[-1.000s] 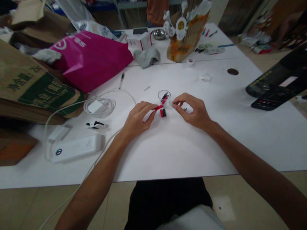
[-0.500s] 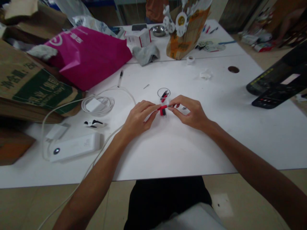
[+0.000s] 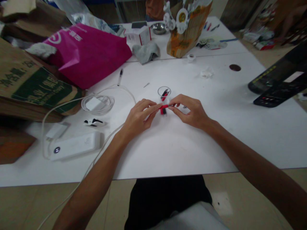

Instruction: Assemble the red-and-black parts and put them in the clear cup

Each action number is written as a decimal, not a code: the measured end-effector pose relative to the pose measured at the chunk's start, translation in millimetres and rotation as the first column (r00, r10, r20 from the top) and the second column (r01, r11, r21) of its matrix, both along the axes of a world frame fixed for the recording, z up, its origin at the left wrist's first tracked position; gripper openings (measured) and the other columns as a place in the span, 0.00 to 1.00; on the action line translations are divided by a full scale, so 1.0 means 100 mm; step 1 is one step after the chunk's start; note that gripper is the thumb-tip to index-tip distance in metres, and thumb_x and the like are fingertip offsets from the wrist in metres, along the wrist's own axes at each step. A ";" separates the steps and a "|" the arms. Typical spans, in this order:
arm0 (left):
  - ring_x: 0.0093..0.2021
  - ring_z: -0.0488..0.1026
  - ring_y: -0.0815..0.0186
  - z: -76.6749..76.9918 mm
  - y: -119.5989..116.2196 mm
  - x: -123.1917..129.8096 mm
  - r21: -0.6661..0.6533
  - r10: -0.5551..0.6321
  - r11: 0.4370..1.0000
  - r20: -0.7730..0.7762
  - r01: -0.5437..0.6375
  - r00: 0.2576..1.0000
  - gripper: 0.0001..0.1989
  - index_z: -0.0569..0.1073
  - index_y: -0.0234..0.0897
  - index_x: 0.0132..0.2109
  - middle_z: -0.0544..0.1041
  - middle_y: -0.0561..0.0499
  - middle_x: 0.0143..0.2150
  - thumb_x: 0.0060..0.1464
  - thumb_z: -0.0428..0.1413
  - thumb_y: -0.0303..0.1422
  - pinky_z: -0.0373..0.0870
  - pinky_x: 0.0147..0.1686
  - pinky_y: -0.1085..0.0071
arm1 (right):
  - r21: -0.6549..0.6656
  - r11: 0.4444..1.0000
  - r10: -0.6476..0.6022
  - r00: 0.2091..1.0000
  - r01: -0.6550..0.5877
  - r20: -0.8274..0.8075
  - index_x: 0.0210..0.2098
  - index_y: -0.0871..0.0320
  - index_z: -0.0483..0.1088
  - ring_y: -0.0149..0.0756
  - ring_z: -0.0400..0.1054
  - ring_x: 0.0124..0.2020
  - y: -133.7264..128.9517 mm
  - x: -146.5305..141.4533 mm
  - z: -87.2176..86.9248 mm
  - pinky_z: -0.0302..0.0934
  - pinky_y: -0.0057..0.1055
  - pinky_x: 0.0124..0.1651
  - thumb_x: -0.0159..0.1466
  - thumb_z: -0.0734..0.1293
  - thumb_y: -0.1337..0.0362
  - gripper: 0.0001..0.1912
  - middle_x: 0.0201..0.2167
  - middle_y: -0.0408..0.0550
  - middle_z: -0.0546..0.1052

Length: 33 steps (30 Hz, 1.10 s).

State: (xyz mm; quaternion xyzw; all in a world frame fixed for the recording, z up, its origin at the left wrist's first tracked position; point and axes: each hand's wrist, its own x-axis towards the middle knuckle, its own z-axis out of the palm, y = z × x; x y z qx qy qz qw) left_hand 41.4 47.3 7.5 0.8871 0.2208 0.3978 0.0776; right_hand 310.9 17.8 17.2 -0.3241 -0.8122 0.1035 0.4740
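Observation:
Over the table's middle, my left hand [image 3: 141,116] pinches the red sleeve of what looks like an alligator clip [image 3: 165,106]. My right hand [image 3: 189,110] grips its dark metallic end between thumb and index finger, so the piece lies level between both hands. Directly below it are more red and black sleeved clips [image 3: 163,111] with silvery ends. Beyond the fingers, a round clear ring or dish [image 3: 164,91] surrounds several other red and black clips [image 3: 165,95]. A small metal bit by the right fingers is partly hidden.
White cable [image 3: 110,103], a power bank [image 3: 75,146] and a black-and-white tool [image 3: 94,123] lie left. A pink bag [image 3: 93,54] and brown sack [image 3: 28,80] stand behind them. Tape [image 3: 191,58] lies ahead; a black device [image 3: 280,80] stands right. Another person [image 3: 154,9] is across the table.
Both hands keep their hold on the red clip and have barely moved. The view has shifted very slightly.

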 end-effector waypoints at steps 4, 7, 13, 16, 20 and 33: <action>0.47 0.79 0.59 -0.01 0.01 -0.01 0.006 0.002 1.000 0.003 -0.002 1.000 0.22 0.76 0.50 0.70 0.83 0.43 0.50 0.74 0.58 0.28 0.78 0.47 0.58 | -0.019 1.000 -0.012 1.000 0.012 0.015 0.49 0.51 0.78 0.41 0.80 0.41 0.00 0.00 -0.01 0.76 0.41 0.44 0.75 0.71 0.63 0.04 0.42 0.48 0.86; 0.47 0.78 0.59 -0.01 0.00 -0.01 0.008 0.006 1.000 0.003 -0.006 1.000 0.23 0.76 0.50 0.70 0.83 0.43 0.51 0.74 0.58 0.28 0.78 0.47 0.58 | -0.028 1.000 -0.014 1.000 0.014 0.007 0.49 0.50 0.78 0.41 0.80 0.41 -0.01 0.00 -0.01 0.77 0.41 0.44 0.75 0.71 0.63 0.04 0.42 0.48 0.86; 0.48 0.79 0.58 -0.01 0.01 0.00 0.020 0.024 1.000 0.006 -0.024 1.000 0.21 0.76 0.48 0.70 0.83 0.42 0.51 0.75 0.58 0.29 0.79 0.48 0.57 | -0.036 0.999 -0.018 1.000 0.018 0.009 0.49 0.50 0.78 0.41 0.80 0.41 -0.01 0.00 0.00 0.77 0.41 0.45 0.76 0.71 0.62 0.04 0.42 0.48 0.85; 0.48 0.79 0.57 -0.01 0.01 0.00 0.022 0.032 0.999 0.013 -0.032 0.999 0.20 0.77 0.49 0.69 0.83 0.42 0.51 0.75 0.58 0.30 0.80 0.47 0.57 | -0.045 0.999 -0.028 1.000 0.028 0.012 0.48 0.51 0.78 0.41 0.79 0.40 -0.01 0.00 -0.01 0.76 0.41 0.46 0.76 0.71 0.61 0.04 0.42 0.48 0.85; 0.48 0.79 0.58 -0.01 0.01 0.00 0.043 0.032 0.999 0.032 -0.033 0.999 0.19 0.78 0.48 0.67 0.83 0.43 0.51 0.74 0.59 0.29 0.80 0.47 0.58 | -0.058 0.997 -0.040 0.999 0.041 0.014 0.48 0.51 0.78 0.40 0.79 0.39 -0.01 0.00 -0.03 0.76 0.40 0.46 0.77 0.71 0.59 0.04 0.41 0.47 0.85; 0.49 0.80 0.56 -0.01 0.00 0.00 0.003 0.040 0.999 0.023 -0.040 0.999 0.18 0.78 0.48 0.67 0.83 0.42 0.51 0.75 0.59 0.32 0.80 0.49 0.55 | -0.066 0.995 -0.071 0.997 0.073 0.028 0.48 0.52 0.77 0.39 0.77 0.37 0.00 0.01 -0.05 0.74 0.37 0.43 0.78 0.69 0.54 0.09 0.40 0.47 0.84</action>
